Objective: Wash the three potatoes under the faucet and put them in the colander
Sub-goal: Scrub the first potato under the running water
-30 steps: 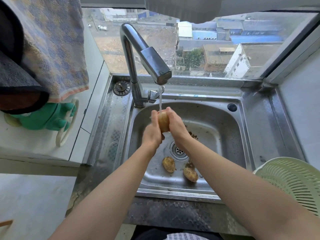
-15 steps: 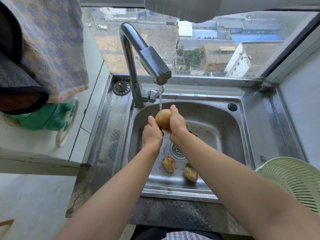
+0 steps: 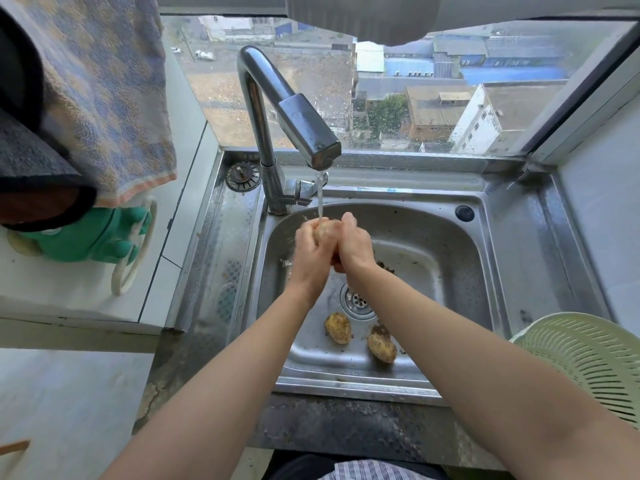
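Observation:
Water runs from the chrome faucet (image 3: 308,133) onto a potato (image 3: 325,229) that both my hands clasp over the steel sink (image 3: 433,258). My left hand (image 3: 311,252) and my right hand (image 3: 353,245) wrap it so that only a small pale patch shows between them. Two more potatoes, brown and dirty, lie on the sink floor near the drain: one (image 3: 338,328) on the left, the other (image 3: 382,347) on the right. The pale green colander (image 3: 588,362) stands at the right, on the sink's edge, with nothing visible in it.
Towels (image 3: 100,98) hang at the upper left over a green rubber glove (image 3: 93,233) on the white counter. A sink strainer plug (image 3: 243,176) lies beside the faucet base. Dirt specks lie on the sink floor behind my right wrist. A window runs behind the sink.
My hands have closed more tightly around the potato, which showed plainly between them half a second ago. The two potatoes on the sink floor have not moved.

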`<state>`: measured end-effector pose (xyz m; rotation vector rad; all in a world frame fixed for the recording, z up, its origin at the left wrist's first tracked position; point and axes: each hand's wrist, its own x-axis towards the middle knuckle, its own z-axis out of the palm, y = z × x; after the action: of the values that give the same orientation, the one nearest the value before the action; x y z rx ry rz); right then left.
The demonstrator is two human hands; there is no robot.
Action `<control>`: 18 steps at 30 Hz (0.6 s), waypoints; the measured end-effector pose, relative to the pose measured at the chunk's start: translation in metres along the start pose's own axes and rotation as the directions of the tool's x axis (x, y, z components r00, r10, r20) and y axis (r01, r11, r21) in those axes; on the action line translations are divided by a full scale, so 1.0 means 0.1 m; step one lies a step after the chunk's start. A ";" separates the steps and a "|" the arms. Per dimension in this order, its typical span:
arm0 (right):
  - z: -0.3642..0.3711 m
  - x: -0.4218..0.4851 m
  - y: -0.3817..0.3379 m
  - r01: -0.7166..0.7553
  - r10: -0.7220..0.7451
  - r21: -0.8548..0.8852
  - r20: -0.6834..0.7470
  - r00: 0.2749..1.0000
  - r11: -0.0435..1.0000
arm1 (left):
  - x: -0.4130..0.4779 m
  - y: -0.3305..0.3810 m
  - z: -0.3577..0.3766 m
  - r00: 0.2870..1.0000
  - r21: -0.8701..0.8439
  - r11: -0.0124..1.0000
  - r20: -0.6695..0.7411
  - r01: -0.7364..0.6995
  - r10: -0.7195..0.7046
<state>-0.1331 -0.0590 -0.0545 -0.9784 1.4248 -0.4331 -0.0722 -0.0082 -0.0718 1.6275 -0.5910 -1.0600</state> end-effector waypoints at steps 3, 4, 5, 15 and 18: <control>-0.06 -0.06 -0.04 0.009 0.003 -0.104 0.113 0.994 0.995 | -0.06 0.05 -0.01 0.997 -0.079 0.994 -0.036 -0.075 0.073; -0.07 -0.08 -0.04 0.058 -0.035 -0.144 0.162 0.986 0.988 | -0.03 0.08 -0.01 0.992 -0.102 0.993 -0.117 -0.059 0.047; -0.07 -0.11 -0.02 0.108 -0.074 -0.158 0.206 0.976 0.982 | -0.02 0.14 0.01 0.979 -0.153 0.988 -0.204 -0.023 -0.009; -0.10 -0.11 0.01 -0.103 0.127 -0.162 0.149 0.981 0.981 | -0.04 0.07 0.00 0.998 -0.240 0.971 -0.065 -0.008 -0.008; -0.07 -0.15 0.07 0.031 0.007 -0.164 0.228 0.974 0.986 | -0.01 0.17 0.05 0.951 -0.242 0.969 -0.286 0.048 -0.118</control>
<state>-0.1438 -0.0457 -0.0498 -1.1336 1.2613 -0.2041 -0.0748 -0.0151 -0.0555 1.5751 -0.1896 -0.8836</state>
